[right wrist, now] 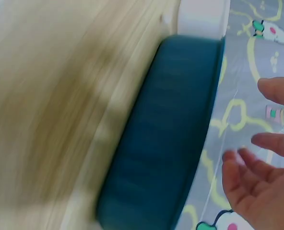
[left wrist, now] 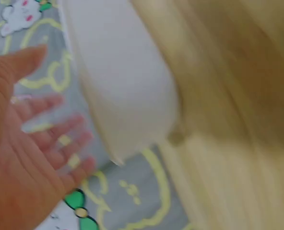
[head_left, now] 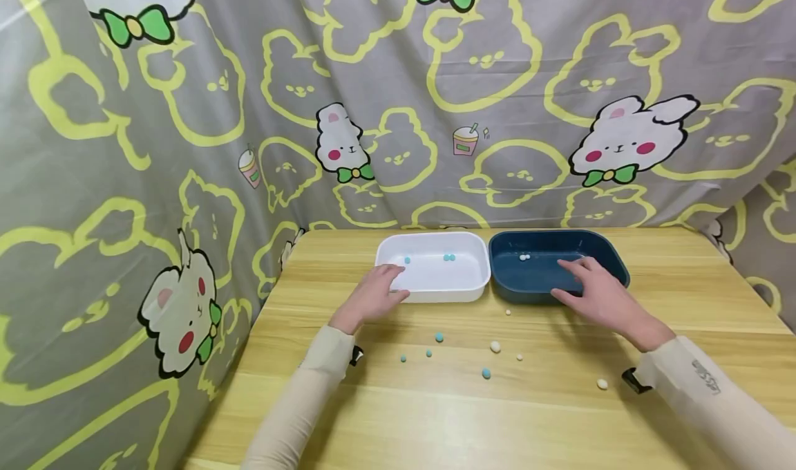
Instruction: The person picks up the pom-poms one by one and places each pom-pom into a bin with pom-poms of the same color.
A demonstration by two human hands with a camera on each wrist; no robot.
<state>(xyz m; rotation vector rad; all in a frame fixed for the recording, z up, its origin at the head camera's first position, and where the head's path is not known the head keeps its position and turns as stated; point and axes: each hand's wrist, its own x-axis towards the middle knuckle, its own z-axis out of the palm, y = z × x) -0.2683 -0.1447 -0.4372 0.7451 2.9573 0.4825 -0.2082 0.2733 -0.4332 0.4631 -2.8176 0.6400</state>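
The only writing in sight, the dark slanted lettering on your right sleeve, begins "Let"; the rest is too small to read surely. Two drink cups printed on the curtain carry green labels without legible text.

Take the large white ball on the wooden table as your clock's centre. Around it lie three more white balls: one near one o'clock, two toward four, the second of these farther out. Four turquoise balls share the tabletop, three toward nine o'clock and one close by between six and seven.

Your white tray sits between ten and eleven and holds three turquoise balls in view: one at the tray's own ten o'clock, a pair at its two. The navy tray, between one and two, shows two white balls at its ten o'clock; your hand hides part of its inside.

Your left hand, at ten, hangs by the white tray with thumb and fingers apart, nothing held. Your right hand, at two, is over the navy tray, fingers loose and thumb apart, likewise holding nothing.
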